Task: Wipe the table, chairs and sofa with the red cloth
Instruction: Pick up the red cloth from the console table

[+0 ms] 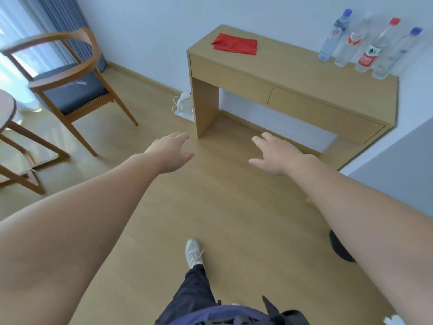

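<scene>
The red cloth (235, 44) lies folded on the left end of a light wooden console table (281, 73) against the wall. A wooden chair (70, 83) with a dark seat stands at the left. My left hand (172, 152) and my right hand (273, 153) are stretched out in front of me over the floor, fingers straight and relaxed, both holding nothing. They are well short of the table and the cloth.
Several plastic water bottles (365, 45) stand on the table's right end. A white kettle (184, 104) sits on the floor by the table's left leg. A round table's edge (9, 109) shows at far left. A dark round object (339, 247) lies on the floor at right.
</scene>
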A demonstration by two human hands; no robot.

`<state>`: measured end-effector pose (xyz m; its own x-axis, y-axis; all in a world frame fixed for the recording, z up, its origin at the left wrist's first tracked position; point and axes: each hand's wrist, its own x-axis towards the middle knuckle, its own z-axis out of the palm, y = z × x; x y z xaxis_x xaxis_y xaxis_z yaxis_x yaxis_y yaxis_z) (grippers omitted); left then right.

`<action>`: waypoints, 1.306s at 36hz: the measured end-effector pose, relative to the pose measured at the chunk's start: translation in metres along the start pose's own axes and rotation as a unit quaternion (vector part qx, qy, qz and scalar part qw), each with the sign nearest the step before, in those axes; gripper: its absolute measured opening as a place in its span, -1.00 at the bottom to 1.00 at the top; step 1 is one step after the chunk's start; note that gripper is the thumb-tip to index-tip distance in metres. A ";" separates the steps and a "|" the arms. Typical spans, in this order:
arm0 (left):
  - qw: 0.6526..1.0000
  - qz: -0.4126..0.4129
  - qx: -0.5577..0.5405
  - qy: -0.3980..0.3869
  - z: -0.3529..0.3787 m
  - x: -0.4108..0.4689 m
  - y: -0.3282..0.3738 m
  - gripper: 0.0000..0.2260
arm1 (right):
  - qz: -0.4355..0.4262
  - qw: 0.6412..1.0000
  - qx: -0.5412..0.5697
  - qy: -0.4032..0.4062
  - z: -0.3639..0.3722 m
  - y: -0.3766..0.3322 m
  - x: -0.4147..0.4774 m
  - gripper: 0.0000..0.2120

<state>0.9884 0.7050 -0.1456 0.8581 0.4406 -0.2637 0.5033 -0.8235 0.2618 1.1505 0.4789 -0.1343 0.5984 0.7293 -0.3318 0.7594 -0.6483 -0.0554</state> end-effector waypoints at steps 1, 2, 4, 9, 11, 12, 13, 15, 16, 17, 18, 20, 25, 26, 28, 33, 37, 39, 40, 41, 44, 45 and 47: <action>1.000 0.002 0.000 0.000 -0.004 0.013 -0.006 -0.46 | 0.001 1.000 -0.001 0.005 -0.005 -0.002 0.015 -0.41; 1.000 0.004 0.000 0.000 -0.009 0.026 -0.011 -0.46 | 0.003 1.000 0.000 0.008 -0.010 -0.004 0.029 -0.41; 1.000 0.009 0.004 -0.002 -0.021 0.052 -0.023 -0.46 | 0.009 1.000 0.003 0.008 -0.020 -0.010 0.056 -0.40; 1.000 0.020 0.013 -0.002 -0.053 0.114 -0.051 -0.46 | 0.015 1.000 0.014 0.016 -0.044 -0.022 0.120 -0.41; 0.999 0.028 0.018 0.001 -0.066 0.136 -0.059 -0.47 | 0.018 0.999 0.022 0.021 -0.052 -0.024 0.141 -0.41; 0.999 0.029 0.019 0.003 -0.072 0.146 -0.062 -0.47 | 0.019 0.999 0.023 0.022 -0.056 -0.025 0.150 -0.41; 0.999 0.030 0.019 0.005 -0.078 0.156 -0.065 -0.47 | 0.022 0.999 0.024 0.021 -0.060 -0.025 0.159 -0.41; 0.999 0.034 0.017 0.007 -0.086 0.174 -0.068 -0.46 | 0.027 0.999 0.022 0.018 -0.067 -0.024 0.175 -0.40; 0.999 0.038 0.016 0.007 -0.090 0.182 -0.069 -0.46 | 0.029 0.999 0.019 0.018 -0.071 -0.023 0.183 -0.40; 0.999 0.041 0.015 0.007 -0.093 0.190 -0.069 -0.46 | 0.031 0.999 0.017 0.019 -0.074 -0.021 0.191 -0.40; 0.999 0.045 0.015 0.007 -0.096 0.198 -0.069 -0.46 | 0.033 0.999 0.018 0.020 -0.077 -0.019 0.200 -0.40; 0.999 0.048 0.014 0.007 -0.101 0.215 -0.068 -0.46 | 0.038 0.999 0.023 0.022 -0.082 -0.013 0.217 -0.40; 0.999 0.048 0.008 0.001 -0.108 0.260 -0.063 -0.47 | 0.033 0.999 0.017 0.027 -0.092 0.007 0.262 -0.39; 0.999 0.047 0.005 0.000 -0.109 0.271 -0.062 -0.47 | 0.034 0.999 0.015 0.028 -0.095 0.012 0.272 -0.38; 0.999 0.043 0.001 -0.002 -0.109 0.292 -0.061 -0.47 | 0.030 0.999 0.007 0.031 -0.099 0.023 0.294 -0.37; 0.999 0.035 -0.003 0.004 -0.115 0.350 -0.053 -0.47 | 0.014 0.999 0.003 0.033 -0.109 0.053 0.358 -0.37; 1.000 0.018 -0.009 -0.007 -0.122 0.398 -0.041 -0.47 | 0.001 1.000 -0.008 0.023 -0.122 0.077 0.407 -0.36; 1.000 0.018 -0.009 -0.006 -0.126 0.421 -0.036 -0.49 | -0.003 1.000 -0.013 0.015 -0.130 0.088 0.430 -0.36; 1.000 0.019 -0.010 0.000 -0.129 0.433 -0.034 -0.49 | -0.005 1.000 -0.016 0.015 -0.134 0.093 0.442 -0.35; 1.000 0.018 -0.014 0.005 -0.131 0.444 -0.032 -0.50 | -0.007 1.000 -0.020 0.016 -0.138 0.098 0.454 -0.35; 1.000 0.008 -0.026 0.010 -0.135 0.471 -0.030 -0.48 | -0.010 1.000 -0.021 0.015 -0.146 0.110 0.483 -0.35; 1.000 0.005 -0.028 0.010 -0.136 0.478 -0.030 -0.48 | -0.011 1.000 -0.019 0.012 -0.149 0.113 0.491 -0.35; 1.000 0.003 -0.027 0.005 -0.138 0.493 -0.030 -0.47 | -0.014 1.000 -0.020 0.004 -0.151 0.117 0.506 -0.36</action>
<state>1.4102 0.9967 -0.1550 0.8622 0.4394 -0.2519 0.5023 -0.8057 0.3140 1.5809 0.8049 -0.1661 0.5784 0.7493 -0.3226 0.7855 -0.6183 -0.0278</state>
